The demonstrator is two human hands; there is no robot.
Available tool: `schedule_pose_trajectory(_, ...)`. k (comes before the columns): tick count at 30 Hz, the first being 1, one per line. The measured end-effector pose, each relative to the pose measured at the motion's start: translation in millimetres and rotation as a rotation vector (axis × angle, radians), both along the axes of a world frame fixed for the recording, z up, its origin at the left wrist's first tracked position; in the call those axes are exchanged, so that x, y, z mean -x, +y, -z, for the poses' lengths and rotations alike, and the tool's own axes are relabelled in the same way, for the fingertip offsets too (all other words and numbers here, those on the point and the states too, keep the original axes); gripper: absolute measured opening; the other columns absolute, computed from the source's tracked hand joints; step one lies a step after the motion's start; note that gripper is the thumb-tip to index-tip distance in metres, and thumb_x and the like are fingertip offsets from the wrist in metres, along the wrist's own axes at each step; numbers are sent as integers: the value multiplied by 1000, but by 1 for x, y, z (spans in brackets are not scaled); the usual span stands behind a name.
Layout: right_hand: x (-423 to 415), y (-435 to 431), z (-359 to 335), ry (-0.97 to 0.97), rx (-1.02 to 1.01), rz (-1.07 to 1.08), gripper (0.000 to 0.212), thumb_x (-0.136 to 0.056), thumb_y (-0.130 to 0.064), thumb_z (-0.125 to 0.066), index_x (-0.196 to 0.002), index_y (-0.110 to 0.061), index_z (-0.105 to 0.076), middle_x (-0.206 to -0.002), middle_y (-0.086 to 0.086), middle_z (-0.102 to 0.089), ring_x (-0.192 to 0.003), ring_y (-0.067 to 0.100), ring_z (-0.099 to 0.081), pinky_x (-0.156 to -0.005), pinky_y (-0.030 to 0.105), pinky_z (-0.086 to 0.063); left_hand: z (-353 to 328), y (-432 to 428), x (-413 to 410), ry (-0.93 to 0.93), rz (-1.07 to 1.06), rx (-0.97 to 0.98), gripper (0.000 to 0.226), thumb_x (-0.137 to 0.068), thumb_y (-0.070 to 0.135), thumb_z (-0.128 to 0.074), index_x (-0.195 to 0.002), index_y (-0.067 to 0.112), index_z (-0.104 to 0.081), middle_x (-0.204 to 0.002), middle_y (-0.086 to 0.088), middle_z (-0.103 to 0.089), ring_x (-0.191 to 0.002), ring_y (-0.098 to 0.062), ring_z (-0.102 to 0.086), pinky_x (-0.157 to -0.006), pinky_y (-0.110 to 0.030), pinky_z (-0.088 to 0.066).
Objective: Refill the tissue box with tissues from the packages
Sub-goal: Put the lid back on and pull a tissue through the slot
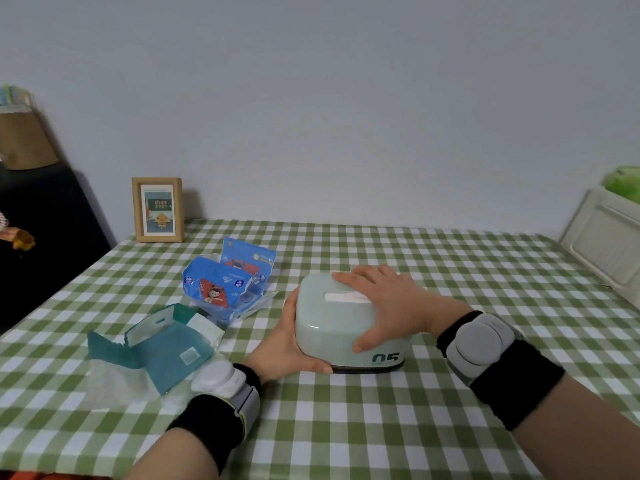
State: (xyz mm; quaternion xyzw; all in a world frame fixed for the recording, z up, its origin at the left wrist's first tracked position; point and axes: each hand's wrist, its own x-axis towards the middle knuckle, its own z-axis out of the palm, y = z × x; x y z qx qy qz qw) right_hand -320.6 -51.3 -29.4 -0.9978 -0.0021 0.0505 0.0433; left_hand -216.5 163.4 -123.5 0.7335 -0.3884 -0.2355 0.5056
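Resting on the green-and-white checked table (346, 427) near its middle: a pale green rounded plastic tissue box (332, 327) on a dark base, marked "05" on its near side, white tissue (346, 297) showing in the top slot. Clasped from both sides by the hands — left hand (287, 344) cupped against the box's left end with the thumb along the lower edge, right hand (388, 303) spread flat over the top and right side, fingers curled down the front. Black-and-grey wrist bands (498, 362) on both forearms. Lying to the left, apart from the box: an opened blue plastic tissue package (221, 285) with cartoon print, and nearer — a torn teal package (166, 344), flattened. Standing upright at the far left edge against the wall, a wooden picture frame (158, 209).
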Motion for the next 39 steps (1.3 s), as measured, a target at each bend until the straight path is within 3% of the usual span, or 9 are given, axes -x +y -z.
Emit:
schedule_pose_trajectory(4,0,-2,-2,-7,-54,0,118,-49,-83,-60,-145,-47,-3,-151,-11,-23,-133,16,-24,-110,46,-26,0,-1,-5,17,0,-33,141,-54,13,-96,-150,32,6,-147,8,-34,-129,2,-42,-91,-9,-46)
schedule_pose_trajectory(9,0,-9,-2,-40,-184,45,119,-51,-76,-70,-148,-40,-12,-151,-12,-27,-132,13,-26,-111,40,-26,-2,-2,-9,72,-17,-46,138,-49,17,-96,-149,38,-3,-144,4,-41,-130,-10,-48,-103,-34,-49)
schedule_pose_trajectory(15,2,-10,1,-60,-224,40,117,-50,-75,-71,-147,-42,-15,-150,-14,-28,-131,12,-27,-111,39,-25,-6,-2,-15,66,97,-111,144,-51,15,-95,-151,37,6,-148,16,-35,-135,-1,-39,-110,-30,-42)
schedule_pose_trajectory(20,5,-13,2,-75,-233,33,115,-52,-73,-72,-147,-42,-15,-150,-14,-27,-131,11,-27,-112,39,-24,-9,-4,-21,32,117,-174,142,-52,23,-96,-146,47,7,-144,21,-38,-128,9,-41,-93,-8,-43)
schedule_pose_trajectory(26,9,-17,-5,-29,-325,59,114,-52,-69,-74,-146,-43,-17,-147,-14,-30,-124,7,-26,-110,40,-29,2,-5,-3,-31,-13,-77,134,-55,26,-95,-150,42,-1,-140,24,-42,-123,10,-47,-93,-11,-46)
schedule_pose_trajectory(30,13,-15,-3,-49,-259,49,115,-51,-72,-71,-147,-42,-16,-149,-15,-28,-126,9,-27,-110,39,-27,3,-1,10,-11,-32,-36,142,-55,28,-95,-151,42,10,-147,16,-37,-131,-1,-45,-109,-34,-44)
schedule_pose_trajectory(34,12,-16,-7,-47,-236,35,114,-53,-71,-72,-147,-42,-16,-151,-15,-27,-131,11,-26,-112,41,-25,3,2,20,-103,26,-50,161,-44,34,-99,-151,35,22,-149,42,-15,-142,6,-26,-118,-30,-30)
schedule_pose_trajectory(39,15,-25,-10,30,-252,44,114,-52,-69,-75,-146,-44,-15,-148,-16,-26,-125,6,-24,-111,40,-26,7,-7,23,-166,-33,-85,160,-44,38,-97,-150,35,22,-153,12,-33,-138,-9,-40,-114,-40,-37)
